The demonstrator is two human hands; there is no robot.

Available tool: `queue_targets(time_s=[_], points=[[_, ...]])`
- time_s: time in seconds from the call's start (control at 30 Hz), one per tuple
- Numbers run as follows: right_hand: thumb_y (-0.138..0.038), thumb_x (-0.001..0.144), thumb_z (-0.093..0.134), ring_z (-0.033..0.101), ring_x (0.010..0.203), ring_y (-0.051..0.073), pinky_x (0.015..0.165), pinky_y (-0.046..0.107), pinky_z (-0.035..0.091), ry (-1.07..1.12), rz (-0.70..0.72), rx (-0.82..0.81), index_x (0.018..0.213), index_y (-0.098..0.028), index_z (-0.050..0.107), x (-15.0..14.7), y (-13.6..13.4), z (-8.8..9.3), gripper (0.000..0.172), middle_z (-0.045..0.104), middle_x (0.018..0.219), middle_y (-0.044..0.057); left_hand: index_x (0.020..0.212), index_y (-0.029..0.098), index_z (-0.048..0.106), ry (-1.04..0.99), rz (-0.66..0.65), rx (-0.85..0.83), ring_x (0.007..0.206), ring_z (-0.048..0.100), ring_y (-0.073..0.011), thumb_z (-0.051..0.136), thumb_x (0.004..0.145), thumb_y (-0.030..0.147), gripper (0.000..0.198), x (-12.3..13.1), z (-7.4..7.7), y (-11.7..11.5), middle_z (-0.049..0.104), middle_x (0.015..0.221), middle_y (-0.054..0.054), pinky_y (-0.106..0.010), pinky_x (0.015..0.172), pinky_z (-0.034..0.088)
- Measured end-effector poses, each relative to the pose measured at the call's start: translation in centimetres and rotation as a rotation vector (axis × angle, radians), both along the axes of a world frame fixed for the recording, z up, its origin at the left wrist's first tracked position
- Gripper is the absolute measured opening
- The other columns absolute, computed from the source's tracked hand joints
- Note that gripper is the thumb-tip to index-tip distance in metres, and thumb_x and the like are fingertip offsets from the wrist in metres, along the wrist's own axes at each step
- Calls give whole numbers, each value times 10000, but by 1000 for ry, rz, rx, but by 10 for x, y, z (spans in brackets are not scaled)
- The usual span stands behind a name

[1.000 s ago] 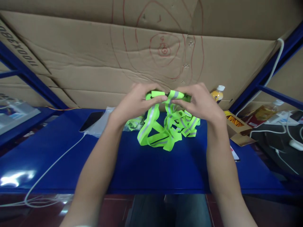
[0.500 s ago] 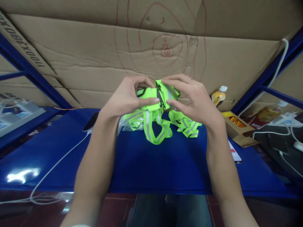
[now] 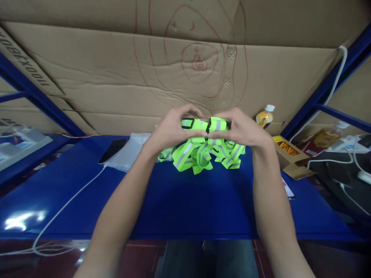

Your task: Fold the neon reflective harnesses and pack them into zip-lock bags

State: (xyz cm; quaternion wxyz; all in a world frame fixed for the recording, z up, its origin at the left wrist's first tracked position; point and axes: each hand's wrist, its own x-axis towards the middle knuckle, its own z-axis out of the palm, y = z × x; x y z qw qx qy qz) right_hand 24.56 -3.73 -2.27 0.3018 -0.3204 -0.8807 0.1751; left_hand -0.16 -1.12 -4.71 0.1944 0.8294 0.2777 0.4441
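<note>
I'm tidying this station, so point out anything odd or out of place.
Red scrawled rings mark the cardboard backing, looking more like doodles than labels. The green reflective straps are bunched untidily. I see no spill.

Workshop-like workspace: blue bench [image 3: 197,212], metal frame [image 3: 43,102], cardboard backing [image 3: 101,58]

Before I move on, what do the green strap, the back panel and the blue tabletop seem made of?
Green strap: probably matte fabric, given its soft folds. Back panel: matte brown cardboard, by its creases. Blue tabletop: perhaps painted metal, from its glossy highlights.
</note>
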Motion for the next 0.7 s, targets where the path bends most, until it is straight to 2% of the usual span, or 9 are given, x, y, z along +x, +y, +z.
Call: queue_targets(time_s=[0.07, 0.13, 0.23, 0.3, 0.37, 0.43, 0.53, 0.6, 0.7], points=[[-496, 936, 816, 593, 722, 164, 683, 301, 431, 57, -56, 113, 832, -180, 755, 0, -7, 4, 338, 664, 738, -7, 987, 206, 778, -116, -50, -186, 989, 776, -289, 867, 817, 718, 547, -2, -1, 4, 809, 1002, -98, -371, 857, 625], [-399, 972, 760, 697, 872, 222, 802, 341, 514, 101, -98, 235, 959, -195, 818, -2, -12, 7, 213, 770, 901, 32, 934, 198, 779, -187, -151, -415, 908, 796, -299, 763, 889, 776, 580, -5, 1, 3, 790, 875, -97, -388, 785, 653], [-284, 1002, 656, 739, 1151, 291, 1022, 431, 546, 90, -100, 379, 1125, -256, 849, -9, -11, 5, 231, 813, 1129, 50, 869, 182, 772, -276, -244, -633, 851, 807, -326, 707, 931, 770, 595, -8, 7, 0, 757, 759, -106, -422, 731, 680], [-241, 1003, 622, 690, 1319, 319, 1147, 498, 500, 69, -101, 457, 1214, -298, 838, -15, -7, 1, 308, 800, 1238, 41, 828, 175, 765, -335, -200, -636, 846, 801, -326, 766, 908, 689, 520, -10, 12, -2, 767, 769, -116, -427, 724, 692], [-240, 998, 638, 607, 1447, 342, 1227, 559, 434, 45, -121, 505, 1297, -328, 812, -22, -3, -4, 358, 765, 1363, 38, 818, 165, 765, -368, -149, -605, 837, 791, -309, 872, 828, 536, 387, -13, 16, -3, 786, 823, -119, -423, 746, 698], [-306, 980, 706, 529, 1520, 366, 1262, 608, 388, 7, -123, 501, 1380, -344, 772, -26, 0, -6, 407, 692, 1507, 47, 857, 154, 783, -383, -120, -588, 831, 786, -282, 930, 746, 383, 293, -15, 17, -2, 798, 879, -114, -402, 767, 689], [-490, 912, 823, 496, 1543, 382, 1262, 618, 393, -16, -46, 403, 1478, -331, 703, -22, 4, -8, 600, 576, 1652, 87, 965, 162, 818, -384, -103, -570, 821, 780, -250, 959, 684, 283, 337, -17, 15, 1, 804, 917, -96, -367, 755, 661], [-564, 884, 844, 544, 1504, 367, 1240, 579, 429, 26, -15, 324, 1482, -299, 691, -14, 7, -9, 672, 597, 1631, 112, 1021, 187, 832, -335, -105, -504, 852, 780, -246, 977, 675, 281, 387, -17, 12, 1, 813, 974, -87, -358, 763, 648], [-562, 845, 878, 690, 1274, 336, 1113, 495, 512, 64, -70, 212, 1353, -225, 745, -2, 13, -10, 623, 754, 1393, 113, 1113, 245, 838, -224, -128, -339, 953, 771, -244, 979, 727, 342, 422, -17, 8, 0, 814, 1126, -77, -339, 792, 624]])
